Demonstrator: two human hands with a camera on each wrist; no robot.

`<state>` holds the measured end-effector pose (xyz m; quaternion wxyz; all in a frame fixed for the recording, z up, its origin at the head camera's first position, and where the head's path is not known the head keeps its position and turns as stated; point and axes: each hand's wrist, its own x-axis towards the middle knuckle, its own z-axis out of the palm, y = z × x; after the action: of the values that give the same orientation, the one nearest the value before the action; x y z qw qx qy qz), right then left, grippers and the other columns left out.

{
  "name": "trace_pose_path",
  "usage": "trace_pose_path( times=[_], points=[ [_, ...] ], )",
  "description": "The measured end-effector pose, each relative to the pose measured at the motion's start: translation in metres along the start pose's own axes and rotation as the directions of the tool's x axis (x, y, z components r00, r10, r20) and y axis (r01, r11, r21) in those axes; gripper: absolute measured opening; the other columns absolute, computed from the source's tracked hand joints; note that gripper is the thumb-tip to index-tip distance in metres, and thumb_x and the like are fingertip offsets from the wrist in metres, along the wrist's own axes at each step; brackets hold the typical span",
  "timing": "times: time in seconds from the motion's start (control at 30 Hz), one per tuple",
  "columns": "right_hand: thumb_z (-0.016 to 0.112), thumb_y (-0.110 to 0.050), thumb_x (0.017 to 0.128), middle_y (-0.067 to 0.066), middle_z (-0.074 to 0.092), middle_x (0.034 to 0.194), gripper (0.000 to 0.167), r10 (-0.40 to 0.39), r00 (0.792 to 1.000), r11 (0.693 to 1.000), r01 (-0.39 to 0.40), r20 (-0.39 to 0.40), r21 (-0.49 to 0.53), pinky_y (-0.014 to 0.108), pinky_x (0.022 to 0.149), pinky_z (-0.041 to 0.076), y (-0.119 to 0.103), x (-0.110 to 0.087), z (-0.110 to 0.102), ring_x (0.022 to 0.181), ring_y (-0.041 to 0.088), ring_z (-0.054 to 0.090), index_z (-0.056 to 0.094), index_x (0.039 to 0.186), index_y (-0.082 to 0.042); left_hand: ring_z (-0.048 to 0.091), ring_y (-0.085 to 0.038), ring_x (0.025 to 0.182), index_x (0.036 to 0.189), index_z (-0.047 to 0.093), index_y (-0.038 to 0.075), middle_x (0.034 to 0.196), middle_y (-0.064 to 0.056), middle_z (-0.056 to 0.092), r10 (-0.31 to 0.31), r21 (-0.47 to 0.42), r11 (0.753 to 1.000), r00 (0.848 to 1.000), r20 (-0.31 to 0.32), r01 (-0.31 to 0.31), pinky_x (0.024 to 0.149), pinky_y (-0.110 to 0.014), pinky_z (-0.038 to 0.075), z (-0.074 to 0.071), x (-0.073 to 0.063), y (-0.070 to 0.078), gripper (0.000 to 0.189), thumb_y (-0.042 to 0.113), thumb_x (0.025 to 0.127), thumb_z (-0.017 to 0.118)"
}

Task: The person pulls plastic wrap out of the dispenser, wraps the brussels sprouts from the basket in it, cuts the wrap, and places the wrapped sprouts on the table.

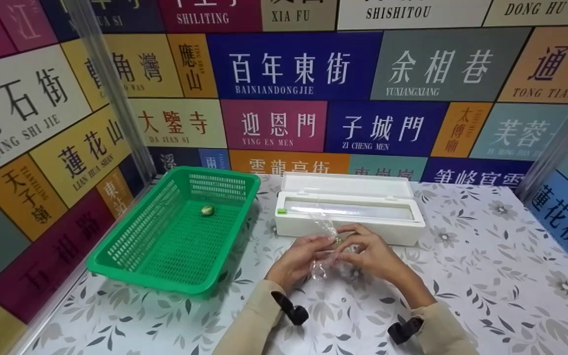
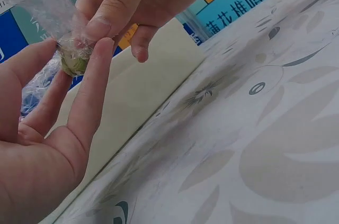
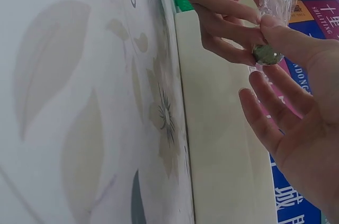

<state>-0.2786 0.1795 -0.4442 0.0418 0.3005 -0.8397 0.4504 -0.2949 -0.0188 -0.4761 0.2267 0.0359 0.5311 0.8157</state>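
A small round green thing (image 2: 74,64), perhaps a Brussels sprout, is held between both hands inside clear cling film (image 1: 319,270). My left hand (image 1: 298,259) pinches it in its fingertips, with the film bunched above. From the other side my right hand (image 1: 375,252) pinches the film at the green thing (image 3: 266,54), thumb pressed on top and two of its fingers spread apart below. Both hands are raised just in front of a white cling film dispenser (image 1: 348,232), whose lid (image 1: 348,184) stands open.
Left of the dispenser stands a green plastic basket (image 1: 97,261) with one similar small green thing (image 1: 207,211) in it. A floral cloth (image 1: 501,276) covers the table. Walls with printed street names (image 1: 294,64) enclose the back and sides.
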Motion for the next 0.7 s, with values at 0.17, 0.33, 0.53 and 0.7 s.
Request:
trace_pose_path(
  times=[0.17, 0.33, 0.53, 0.7],
  points=[
    [0.080, -0.019, 0.084, 0.009, 0.061, 0.135, 0.007, -0.005, 1.000, 1.000, 0.006, -0.026, 0.017, 0.032, 0.080, 0.057, -0.0004, 0.0011, 0.0009, 0.121, 0.029, 0.055, 0.078, 0.087, -0.024, 0.072, -0.015, 0.080, 0.119, 0.063, -0.005, 0.093, -0.006, 0.071, 0.025, 0.003, 1.000, 1.000, -0.014, -0.025, 0.075, -0.027, 0.063, -0.0017, 0.0011, -0.0014, 0.025, 0.010, 0.099, 0.059],
    [0.081, -0.021, 0.084, 0.008, 0.064, 0.130, 0.005, -0.001, 0.999, 1.000, 0.002, -0.048, 0.028, 0.026, 0.077, 0.057, 0.0021, 0.0011, 0.0020, 0.115, 0.025, 0.060, 0.077, 0.086, -0.021, 0.074, -0.019, 0.086, 0.133, 0.055, -0.009, 0.106, -0.016, 0.071, 0.023, -0.017, 1.000, 1.000, 0.002, -0.023, 0.088, -0.035, 0.062, -0.0011, -0.0019, -0.0012, 0.035, 0.001, 0.099, 0.053],
    [0.082, -0.021, 0.083, 0.006, 0.068, 0.121, 0.007, 0.028, 0.995, 1.000, -0.027, -0.091, 0.013, 0.025, 0.074, 0.055, 0.0042, 0.0012, 0.0041, 0.105, 0.014, 0.061, 0.075, 0.083, -0.022, 0.074, -0.024, 0.097, 0.136, 0.051, -0.009, 0.119, -0.023, 0.067, 0.000, -0.028, 1.000, 1.000, 0.008, 0.000, 0.088, -0.035, 0.062, -0.0007, -0.0022, -0.0009, 0.039, 0.004, 0.100, 0.056],
    [0.081, -0.021, 0.085, 0.004, 0.070, 0.112, 0.009, 0.083, 0.991, 0.996, -0.080, -0.107, 0.037, 0.023, 0.074, 0.052, 0.0065, 0.0009, 0.0051, 0.105, 0.008, 0.060, 0.073, 0.081, -0.018, 0.073, -0.027, 0.101, 0.131, 0.054, -0.007, 0.118, -0.021, 0.069, -0.010, 0.007, 1.000, 1.000, -0.002, 0.010, 0.085, -0.034, 0.063, -0.0018, -0.0008, -0.0020, 0.037, 0.005, 0.097, 0.062]
  ],
)
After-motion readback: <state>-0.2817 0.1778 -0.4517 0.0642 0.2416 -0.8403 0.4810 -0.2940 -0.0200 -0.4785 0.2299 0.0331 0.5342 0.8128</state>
